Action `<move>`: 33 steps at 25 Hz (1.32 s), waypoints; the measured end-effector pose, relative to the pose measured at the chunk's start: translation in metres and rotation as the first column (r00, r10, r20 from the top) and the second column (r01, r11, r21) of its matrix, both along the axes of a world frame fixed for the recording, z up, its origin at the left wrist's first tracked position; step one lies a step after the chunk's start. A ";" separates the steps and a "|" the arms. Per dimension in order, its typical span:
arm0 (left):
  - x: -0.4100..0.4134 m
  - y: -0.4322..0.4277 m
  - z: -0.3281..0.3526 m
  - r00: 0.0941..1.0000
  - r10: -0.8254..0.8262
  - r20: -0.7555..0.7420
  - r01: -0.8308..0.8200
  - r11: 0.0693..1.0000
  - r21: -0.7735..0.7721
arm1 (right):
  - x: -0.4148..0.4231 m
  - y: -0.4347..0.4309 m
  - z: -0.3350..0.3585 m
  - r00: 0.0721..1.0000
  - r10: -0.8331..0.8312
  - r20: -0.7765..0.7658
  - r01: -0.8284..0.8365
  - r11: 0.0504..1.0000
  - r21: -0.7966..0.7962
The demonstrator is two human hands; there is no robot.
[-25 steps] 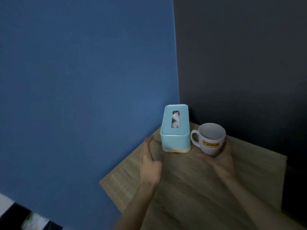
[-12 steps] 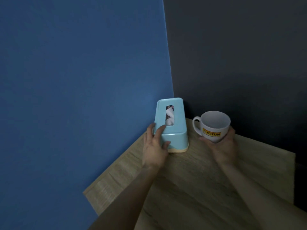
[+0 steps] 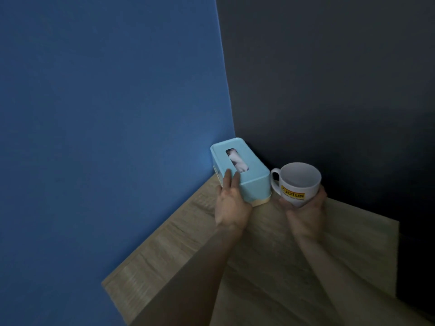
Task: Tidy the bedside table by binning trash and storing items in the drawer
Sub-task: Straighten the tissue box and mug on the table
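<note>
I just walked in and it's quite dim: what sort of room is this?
Probably a bedroom corner: a small wooden table against blue and dark walls, holding a tissue box and a mug.

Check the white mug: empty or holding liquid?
Empty as far as visible. The white ceramic mug held upright in the right hand shows bare white inner wall; its very bottom is hidden.

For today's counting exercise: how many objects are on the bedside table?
2. The light blue tissue box sits in the back corner under the left hand; the white mug, beside it, is held by the right hand. None seem hidden.
</note>
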State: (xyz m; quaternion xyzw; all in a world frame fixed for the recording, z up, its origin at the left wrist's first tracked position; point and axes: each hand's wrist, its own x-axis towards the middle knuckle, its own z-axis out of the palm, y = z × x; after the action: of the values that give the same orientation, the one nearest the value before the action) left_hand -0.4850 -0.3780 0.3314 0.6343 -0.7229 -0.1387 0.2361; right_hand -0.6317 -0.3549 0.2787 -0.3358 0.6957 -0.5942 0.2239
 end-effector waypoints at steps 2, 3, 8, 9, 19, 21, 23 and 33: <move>-0.006 -0.005 0.003 1.000 -0.014 0.008 0.014 1.000 0.026 | -0.003 0.001 -0.001 0.998 -0.064 0.007 0.064 0.998 0.013; -0.008 -0.007 0.005 1.000 -0.024 0.015 0.024 0.999 0.038 | -0.003 0.003 -0.001 0.995 -0.100 0.007 0.099 0.995 0.032; -0.015 -0.022 0.004 0.990 -0.074 0.122 0.077 0.997 -0.026 | -0.004 0.009 0.001 0.989 -0.149 -0.012 0.150 0.985 0.090; -0.017 -0.025 0.005 0.984 -0.075 0.160 0.084 0.995 -0.049 | -0.003 0.008 0.002 0.988 -0.153 -0.007 0.153 0.984 0.090; -0.033 -0.044 0.010 0.937 -0.012 0.350 0.084 0.978 -0.190 | -0.001 0.004 -0.002 0.992 -0.121 -0.044 0.123 0.991 0.049; -0.036 -0.044 0.012 0.966 -0.039 0.257 0.085 0.982 -0.170 | -0.004 0.003 -0.003 0.988 -0.110 -0.111 0.114 0.993 0.034; -0.038 -0.044 0.008 0.994 -0.056 0.095 0.067 0.991 -0.119 | -0.004 0.003 -0.002 0.988 -0.090 -0.129 0.097 0.994 0.049; -0.037 -0.045 0.008 0.994 -0.103 0.042 0.106 0.990 -0.088 | -0.002 0.003 0.001 0.991 -0.097 -0.091 0.098 0.995 0.014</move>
State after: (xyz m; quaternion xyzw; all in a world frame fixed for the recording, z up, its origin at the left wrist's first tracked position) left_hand -0.5221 -0.4234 0.3395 0.5867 -0.7650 -0.1063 0.2436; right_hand -0.6337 -0.3521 0.2795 -0.3258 0.7261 -0.5823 0.1662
